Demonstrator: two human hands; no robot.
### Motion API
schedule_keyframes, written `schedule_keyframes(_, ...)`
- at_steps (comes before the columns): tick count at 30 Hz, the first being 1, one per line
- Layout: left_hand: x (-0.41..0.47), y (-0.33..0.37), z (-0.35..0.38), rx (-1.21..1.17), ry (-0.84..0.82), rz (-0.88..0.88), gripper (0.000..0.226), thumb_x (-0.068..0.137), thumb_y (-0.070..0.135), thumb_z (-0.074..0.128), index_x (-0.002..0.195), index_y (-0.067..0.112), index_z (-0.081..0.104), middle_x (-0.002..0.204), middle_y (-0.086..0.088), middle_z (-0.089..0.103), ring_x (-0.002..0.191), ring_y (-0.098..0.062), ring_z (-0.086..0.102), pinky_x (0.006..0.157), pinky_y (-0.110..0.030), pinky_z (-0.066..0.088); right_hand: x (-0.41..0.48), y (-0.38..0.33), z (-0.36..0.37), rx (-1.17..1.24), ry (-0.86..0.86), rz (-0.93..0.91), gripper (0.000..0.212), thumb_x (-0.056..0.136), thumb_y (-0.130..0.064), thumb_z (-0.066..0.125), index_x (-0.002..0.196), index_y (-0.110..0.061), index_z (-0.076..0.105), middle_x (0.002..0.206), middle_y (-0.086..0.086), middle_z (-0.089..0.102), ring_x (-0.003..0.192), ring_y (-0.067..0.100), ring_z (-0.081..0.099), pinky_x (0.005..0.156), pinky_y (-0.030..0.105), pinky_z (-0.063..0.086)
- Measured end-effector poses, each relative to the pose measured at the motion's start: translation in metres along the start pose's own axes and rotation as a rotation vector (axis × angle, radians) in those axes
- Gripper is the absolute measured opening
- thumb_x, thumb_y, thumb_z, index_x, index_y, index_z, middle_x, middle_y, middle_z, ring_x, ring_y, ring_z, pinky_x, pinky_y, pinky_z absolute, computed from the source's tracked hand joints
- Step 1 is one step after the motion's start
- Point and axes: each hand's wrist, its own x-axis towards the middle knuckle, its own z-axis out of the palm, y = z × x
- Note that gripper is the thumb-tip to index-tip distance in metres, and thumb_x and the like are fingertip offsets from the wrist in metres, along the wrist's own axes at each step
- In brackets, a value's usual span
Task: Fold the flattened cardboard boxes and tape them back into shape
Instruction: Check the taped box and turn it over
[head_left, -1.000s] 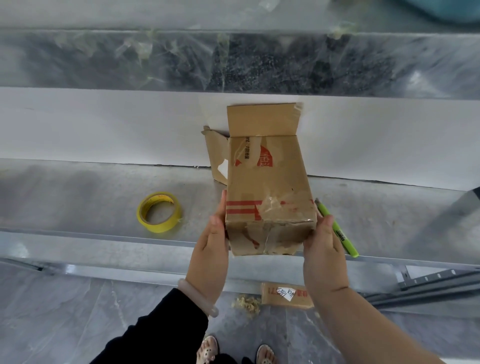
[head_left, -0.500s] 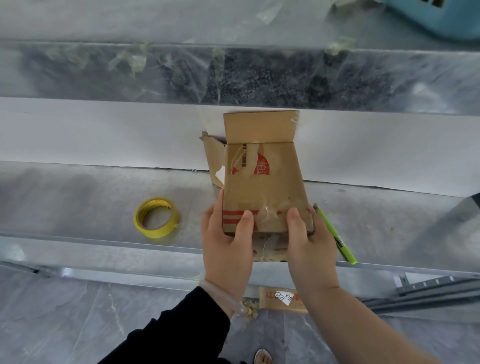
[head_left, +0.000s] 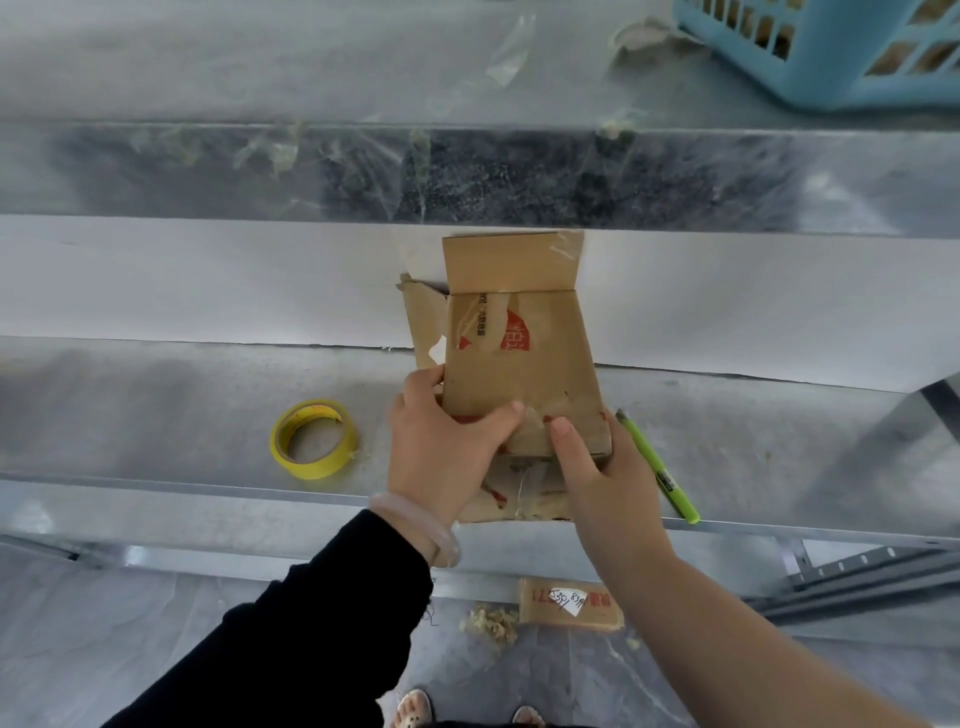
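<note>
Together, left hand (head_left: 441, 460), right hand (head_left: 605, 491) around cardboard box (head_left: 524, 371), thumbs seemingly atop.

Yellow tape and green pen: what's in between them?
In the head view, the cardboard box sits between the yellow tape and the green pen, held by the left hand and right hand.

I have the box (head_left: 524, 374) on the desk (head_left: 156, 405), tape roll (head_left: 311, 470) to its left, marker (head_left: 657, 465) just right, basket (head_left: 831, 78) well behind, rightward.
</note>
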Motion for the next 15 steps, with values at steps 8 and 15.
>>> schedule_keyframes(8, -0.02, -0.021, 0.0, -0.056, 0.014, 0.199, 0.045, 0.084, 0.065, 0.04, 0.123, 0.045, 0.05, 0.117, 0.013, 0.052, 0.107, 0.0, 0.051, 0.092, -0.029, 0.047, -0.001, 0.003, -0.003, 0.086, -0.019, -0.019, 0.023, 0.101, -0.049, 0.038, 0.112, -0.044, 0.057, 0.099, -0.03, 0.065, 0.094, -0.008, 0.062, 0.067, 0.007, 0.05)
schedule_keyframes(15, -0.037, -0.045, 0.0, -0.133, -0.11, 0.361, 0.083, 0.075, 0.059, 0.07, 0.142, 0.022, 0.037, 0.123, 0.001, 0.061, 0.114, -0.021, 0.059, 0.091, -0.045, 0.052, -0.007, 0.016, -0.002, 0.182, -0.133, -0.075, 0.087, 0.067, -0.056, 0.075, 0.143, -0.038, 0.036, 0.127, -0.012, 0.06, 0.116, 0.005, 0.06, 0.09, 0.028, 0.056)
